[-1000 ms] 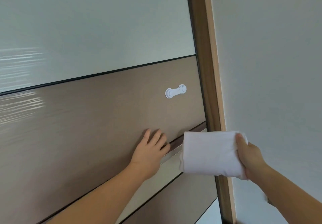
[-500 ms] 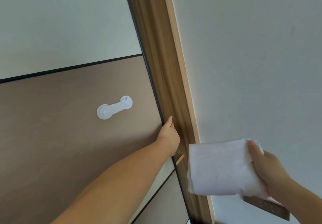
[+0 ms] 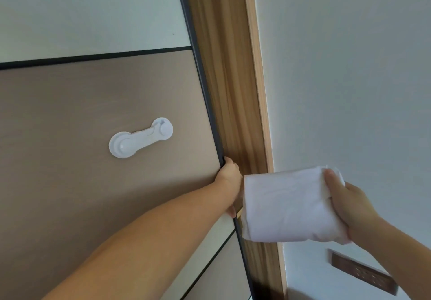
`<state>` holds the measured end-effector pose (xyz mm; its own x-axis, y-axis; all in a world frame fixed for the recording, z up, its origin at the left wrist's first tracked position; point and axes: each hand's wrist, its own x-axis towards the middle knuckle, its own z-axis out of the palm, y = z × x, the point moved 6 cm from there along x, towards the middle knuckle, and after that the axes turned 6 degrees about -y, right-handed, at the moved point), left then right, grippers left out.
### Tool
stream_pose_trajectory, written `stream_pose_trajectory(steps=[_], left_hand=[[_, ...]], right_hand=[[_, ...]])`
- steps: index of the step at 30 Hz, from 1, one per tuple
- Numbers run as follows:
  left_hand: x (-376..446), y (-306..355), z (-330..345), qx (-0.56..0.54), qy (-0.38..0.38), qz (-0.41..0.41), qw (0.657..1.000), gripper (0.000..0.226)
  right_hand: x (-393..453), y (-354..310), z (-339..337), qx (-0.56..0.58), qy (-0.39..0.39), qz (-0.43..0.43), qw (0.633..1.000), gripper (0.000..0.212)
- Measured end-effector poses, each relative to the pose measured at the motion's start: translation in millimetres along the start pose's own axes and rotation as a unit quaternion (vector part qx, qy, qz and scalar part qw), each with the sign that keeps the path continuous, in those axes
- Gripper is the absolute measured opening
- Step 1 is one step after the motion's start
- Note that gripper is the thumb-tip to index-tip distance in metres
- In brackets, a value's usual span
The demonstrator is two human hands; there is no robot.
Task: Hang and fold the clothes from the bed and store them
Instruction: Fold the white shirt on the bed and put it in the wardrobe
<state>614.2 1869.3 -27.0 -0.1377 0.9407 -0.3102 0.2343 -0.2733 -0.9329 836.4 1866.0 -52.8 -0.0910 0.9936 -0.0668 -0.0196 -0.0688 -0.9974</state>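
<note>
Here, left hand (image 3: 229, 183) grips the wardrobe door (image 3: 105, 113) edge beside wooden frame (image 3: 231, 90); right hand (image 3: 349, 204) clutches folded white cloth (image 3: 286, 206).

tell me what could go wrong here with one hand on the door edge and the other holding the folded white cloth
The left hand curls round the sliding door's dark edge beside the wooden frame, so the fingers could get pinched there. The right hand grips the folded white cloth by one end only, so it may sag or unfold.
</note>
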Motion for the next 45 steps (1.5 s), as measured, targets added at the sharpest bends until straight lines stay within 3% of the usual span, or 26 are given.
stream_pose_trajectory(steps=[5,9,22,27,33,45], left_hand=[[-27,8,-8,0.000,0.069,0.042,0.997,0.060],[-36,8,-6,-0.019,0.072,0.044,0.996,0.061],[-98,27,45,-0.074,0.011,0.036,0.997,0.060],[-132,34,60,-0.080,0.030,0.043,0.995,0.057],[-180,45,89,-0.099,-0.014,0.038,0.994,0.056],[-261,66,131,-0.102,-0.029,0.028,0.994,0.052]], right_hand=[[-3,10,-3,-0.011,0.005,0.011,1.000,0.040],[-8,15,-1,-0.010,-0.002,0.014,1.000,0.039],[-36,35,36,0.004,-0.073,0.050,0.996,0.041],[-52,46,52,-0.019,-0.100,0.057,0.993,0.042],[-85,52,68,-0.040,-0.117,0.049,0.991,0.048],[-175,54,112,-0.076,-0.157,0.047,0.984,0.052]])
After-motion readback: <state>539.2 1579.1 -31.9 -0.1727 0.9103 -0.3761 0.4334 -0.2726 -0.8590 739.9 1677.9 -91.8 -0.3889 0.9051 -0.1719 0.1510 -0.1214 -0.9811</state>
